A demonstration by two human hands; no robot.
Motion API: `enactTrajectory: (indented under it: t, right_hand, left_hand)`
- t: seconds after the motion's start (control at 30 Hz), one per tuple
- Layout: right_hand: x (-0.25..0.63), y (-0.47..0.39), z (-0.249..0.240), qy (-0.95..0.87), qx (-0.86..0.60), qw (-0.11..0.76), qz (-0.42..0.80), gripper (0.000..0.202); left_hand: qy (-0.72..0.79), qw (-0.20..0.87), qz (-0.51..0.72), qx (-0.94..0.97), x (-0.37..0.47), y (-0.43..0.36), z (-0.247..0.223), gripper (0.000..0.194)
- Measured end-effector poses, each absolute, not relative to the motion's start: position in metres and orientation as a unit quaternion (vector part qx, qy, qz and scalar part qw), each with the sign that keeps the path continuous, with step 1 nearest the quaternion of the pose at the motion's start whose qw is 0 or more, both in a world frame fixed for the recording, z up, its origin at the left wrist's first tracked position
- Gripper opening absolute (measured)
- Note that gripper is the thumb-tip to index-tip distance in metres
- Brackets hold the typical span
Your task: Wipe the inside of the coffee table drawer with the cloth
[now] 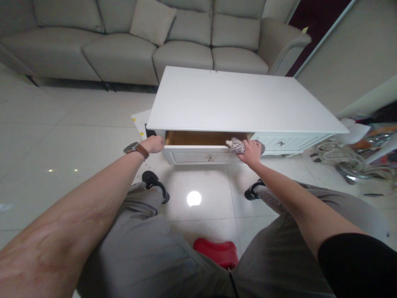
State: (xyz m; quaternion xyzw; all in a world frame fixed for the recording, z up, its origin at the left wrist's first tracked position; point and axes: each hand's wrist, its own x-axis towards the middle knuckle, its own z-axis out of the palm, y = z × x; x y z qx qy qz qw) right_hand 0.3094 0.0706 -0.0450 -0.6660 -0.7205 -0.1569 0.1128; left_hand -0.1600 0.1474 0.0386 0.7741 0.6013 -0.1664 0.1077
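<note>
Nearest the camera are the person's own knees in grey trousers, spread apart as if seated low, with a red stool (217, 252) showing between them; black sandals (156, 185) rest on the glossy pale floor tiles (62, 136), where a ceiling light reflects as a bright spot. Both forearms stretch forward to the drawer (201, 155) of a white coffee table; the drawer stands partly pulled out, its wooden inside visible under the overhang of the top. The left hand (154, 144), a brown-strapped watch (136, 149) on its wrist, is closed over the drawer's left front corner, apparently to keep it steady and held out; the right hand (250, 151) is closed around a bunched grey patterned cloth (236, 145), pressed at the drawer's right front corner where rim meets table frame, a grip that suits wiping along that edge. A small knob sits in the middle of the drawer front; a second drawer to the right stays shut.

The worktop (235, 99) is plain white and smooth. Some paper (141, 120) lies on the floor by its left end; cables and a jumble of objects (350, 161) crowd the floor to the right. Beyond stands a beige sectional sofa (124, 45) with a loose cushion (151, 20), and a pale wall runs off to the right.
</note>
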Motion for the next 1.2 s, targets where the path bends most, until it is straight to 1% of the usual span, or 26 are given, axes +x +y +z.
enactTrajectory:
  t: [0.2, 0.3, 0.4, 0.5, 0.6, 0.67, 0.77, 0.87, 0.93, 1.03, 1.2]
  right_hand:
    - [0.310, 0.063, -0.051, -0.734, -0.650, 0.160, -0.116, 0.057]
    - [0.312, 0.051, -0.057, -0.763, -0.617, 0.153, -0.114, 0.064]
    - [0.315, 0.040, -0.058, -0.790, -0.589, 0.117, -0.122, 0.068]
    - [0.316, 0.034, -0.054, -0.847, -0.517, 0.071, -0.104, 0.070]
    - [0.321, 0.032, -0.056, -0.905, -0.420, 0.006, -0.063, 0.076]
    - [0.329, 0.031, -0.066, -0.920, -0.388, -0.050, -0.029, 0.075]
    - [0.342, 0.029, -0.091, -0.901, -0.419, -0.111, -0.003, 0.067]
    - [0.339, 0.028, -0.120, -0.879, -0.463, -0.117, -0.013, 0.063]
    - [0.319, 0.028, -0.137, -0.871, -0.476, -0.118, -0.014, 0.062]
    - [0.264, 0.033, -0.157, -0.864, -0.486, -0.127, 0.014, 0.059]
    - [0.155, 0.048, -0.179, -0.879, -0.463, -0.095, 0.054, 0.064]
  left_hand:
    - [0.601, 0.110, -0.172, 0.773, -0.160, 0.149, 0.037, 0.040]
    - [0.595, 0.102, -0.180, 0.777, -0.162, 0.150, 0.032, 0.039]
    - [0.571, 0.090, -0.186, 0.795, -0.165, 0.151, 0.026, 0.040]
    - [0.557, 0.092, -0.191, 0.803, -0.166, 0.152, 0.023, 0.040]
    - [0.550, 0.098, -0.191, 0.807, -0.166, 0.151, 0.024, 0.040]
    - [0.552, 0.096, -0.192, 0.806, -0.164, 0.150, 0.026, 0.039]
    - [0.566, 0.099, -0.182, 0.798, -0.159, 0.147, 0.029, 0.038]
    - [0.577, 0.100, -0.170, 0.793, -0.156, 0.143, 0.030, 0.038]
    - [0.579, 0.101, -0.163, 0.792, -0.155, 0.141, 0.030, 0.037]
    - [0.579, 0.110, -0.151, 0.794, -0.156, 0.139, 0.029, 0.037]
    - [0.583, 0.113, -0.154, 0.790, -0.157, 0.139, 0.029, 0.037]
